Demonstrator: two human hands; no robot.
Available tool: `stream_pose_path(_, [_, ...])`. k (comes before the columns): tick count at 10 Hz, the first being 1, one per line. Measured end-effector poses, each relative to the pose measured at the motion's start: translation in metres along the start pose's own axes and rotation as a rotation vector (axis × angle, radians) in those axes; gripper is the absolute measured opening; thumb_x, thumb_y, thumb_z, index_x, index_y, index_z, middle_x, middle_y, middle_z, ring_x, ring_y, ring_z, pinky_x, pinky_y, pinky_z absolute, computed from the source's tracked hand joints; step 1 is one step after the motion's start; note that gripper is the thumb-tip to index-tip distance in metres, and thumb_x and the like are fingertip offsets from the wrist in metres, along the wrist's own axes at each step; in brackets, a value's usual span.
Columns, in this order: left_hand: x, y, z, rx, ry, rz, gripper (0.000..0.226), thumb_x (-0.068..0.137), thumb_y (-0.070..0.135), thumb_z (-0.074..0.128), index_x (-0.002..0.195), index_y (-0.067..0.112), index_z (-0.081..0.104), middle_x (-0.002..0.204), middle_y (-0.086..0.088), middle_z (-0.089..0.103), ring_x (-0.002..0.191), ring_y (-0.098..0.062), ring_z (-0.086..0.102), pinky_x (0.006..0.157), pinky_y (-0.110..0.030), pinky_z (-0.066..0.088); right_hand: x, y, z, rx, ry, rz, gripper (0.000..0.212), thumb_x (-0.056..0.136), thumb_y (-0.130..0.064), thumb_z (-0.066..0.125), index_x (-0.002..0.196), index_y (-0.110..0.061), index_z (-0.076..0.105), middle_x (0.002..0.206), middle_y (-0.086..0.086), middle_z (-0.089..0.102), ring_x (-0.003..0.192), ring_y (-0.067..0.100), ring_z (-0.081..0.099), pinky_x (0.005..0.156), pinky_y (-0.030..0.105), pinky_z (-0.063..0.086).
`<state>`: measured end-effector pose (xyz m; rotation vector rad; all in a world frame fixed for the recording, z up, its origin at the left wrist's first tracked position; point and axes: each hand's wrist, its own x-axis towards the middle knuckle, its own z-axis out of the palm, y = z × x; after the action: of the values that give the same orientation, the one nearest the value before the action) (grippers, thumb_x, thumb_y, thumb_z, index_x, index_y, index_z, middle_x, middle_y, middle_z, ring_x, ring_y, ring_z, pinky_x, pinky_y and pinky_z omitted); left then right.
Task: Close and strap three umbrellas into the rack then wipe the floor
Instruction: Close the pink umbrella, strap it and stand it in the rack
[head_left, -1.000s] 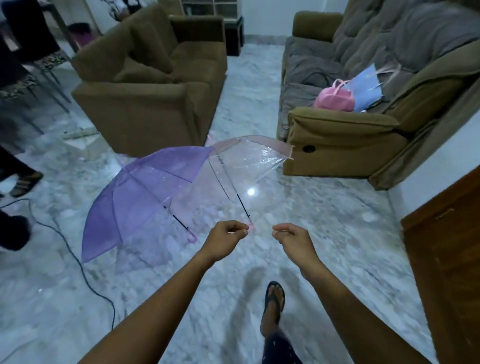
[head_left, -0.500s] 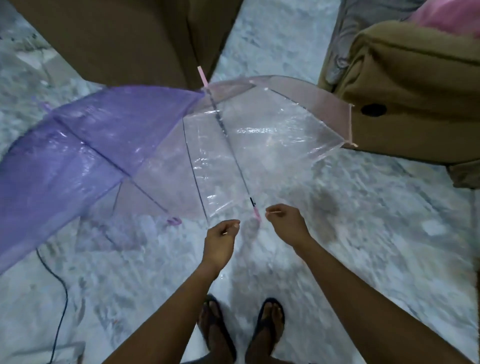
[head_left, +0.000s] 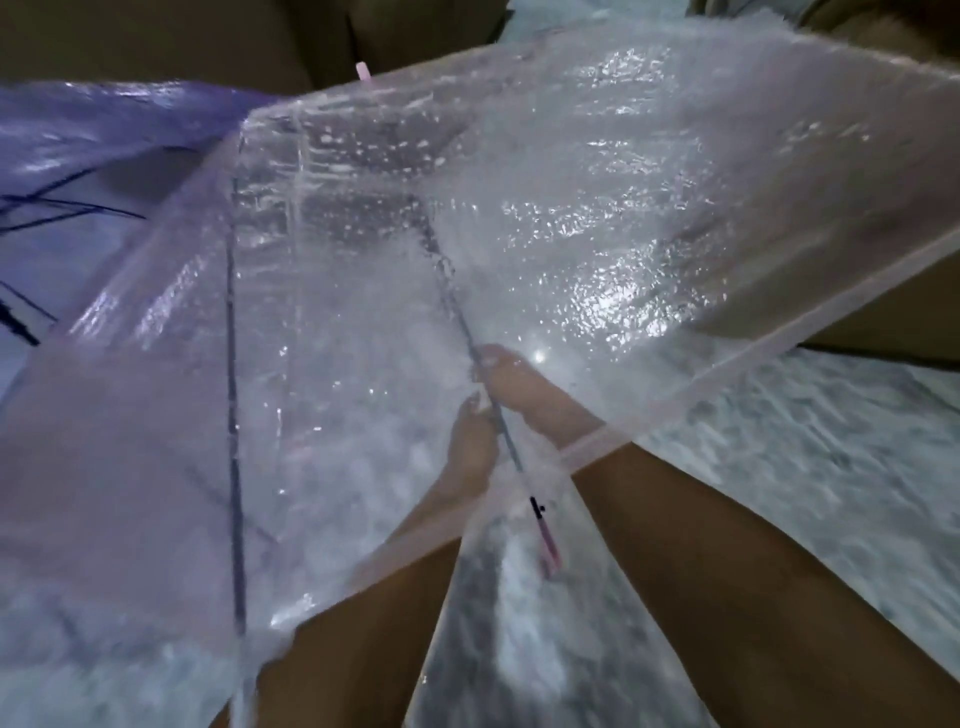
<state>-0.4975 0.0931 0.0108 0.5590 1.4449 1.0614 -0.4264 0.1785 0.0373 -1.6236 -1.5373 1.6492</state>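
Note:
An open clear umbrella (head_left: 597, 171) with pink trim lies on its side and fills most of the view. Both my hands are under its canopy, seen through the wet plastic. My left hand (head_left: 470, 447) and my right hand (head_left: 519, 384) are closed around its thin dark shaft (head_left: 506, 441), right above left. The pink handle (head_left: 548, 545) pokes out below the canopy edge between my forearms. An open purple umbrella (head_left: 104, 130) lies at the upper left, partly behind the clear one. No rack is in view.
A brown armchair (head_left: 260, 36) stands behind the umbrellas at the top. The base of a brown sofa (head_left: 883, 312) shows at the right edge. Grey-white marble floor (head_left: 805, 441) lies below and to the right.
I have bent in close; the clear umbrella now fills the view. Both hands went from hovering near the pink handle to under the canopy, gripping the shaft higher up.

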Motion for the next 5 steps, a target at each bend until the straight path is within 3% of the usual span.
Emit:
stream_pose_path(1, [-0.041, 0.027, 0.016, 0.151, 0.025, -0.087, 0.028, 0.104, 0.005, 0.044, 0.129, -0.001, 0.055, 0.104, -0.007, 0.060, 0.099, -0.026, 0.067, 0.083, -0.031, 0.056, -0.049, -0.023, -0.018, -0.039, -0.012, 0.034, 0.029, 0.098, -0.011, 0.057, 0.125, -0.002, 0.065, 0.108, 0.005, 0.065, 0.081, 0.011, 0.064, 0.065, 0.009, 0.051])
stream_pose_path(2, [-0.111, 0.046, 0.028, 0.191, -0.006, -0.105, 0.022, 0.105, 0.001, 0.039, 0.110, -0.006, 0.058, 0.085, -0.012, 0.052, 0.077, -0.034, 0.057, 0.067, -0.030, 0.059, -0.129, -0.046, -0.047, -0.005, -0.099, 0.082, 0.017, 0.097, -0.005, 0.060, 0.111, -0.005, 0.070, 0.088, 0.004, 0.066, 0.074, 0.008, 0.060, 0.057, 0.008, 0.047])
stream_pose_path(3, [-0.192, 0.085, 0.052, 0.126, -0.081, -0.177, 0.025, 0.106, 0.002, 0.035, 0.091, 0.001, 0.055, 0.080, -0.013, 0.047, 0.068, -0.031, 0.055, 0.061, -0.030, 0.057, -0.198, -0.069, -0.082, 0.008, -0.148, 0.115, 0.011, 0.097, -0.009, 0.063, 0.102, -0.007, 0.072, 0.092, 0.005, 0.072, 0.084, 0.008, 0.065, 0.067, 0.007, 0.050])
stream_pose_path(4, [-0.259, 0.127, 0.082, 0.047, -0.134, -0.344, 0.030, 0.104, 0.000, 0.036, 0.081, 0.002, 0.055, 0.070, -0.010, 0.045, 0.054, -0.021, 0.050, 0.066, -0.044, 0.057, -0.274, -0.099, -0.120, 0.016, -0.120, 0.198, 0.011, 0.096, -0.006, 0.063, 0.098, -0.009, 0.073, 0.091, 0.004, 0.072, 0.086, 0.012, 0.065, 0.079, 0.016, 0.050])
stream_pose_path(5, [-0.321, 0.186, 0.119, 0.035, -0.240, -0.446, 0.025, 0.104, 0.000, 0.042, 0.084, 0.002, 0.057, 0.073, -0.014, 0.051, 0.059, -0.027, 0.057, 0.058, -0.038, 0.060, -0.347, -0.140, -0.158, 0.062, -0.051, 0.248, 0.014, 0.095, -0.007, 0.062, 0.094, -0.013, 0.074, 0.087, 0.001, 0.072, 0.084, 0.016, 0.061, 0.085, 0.031, 0.047])
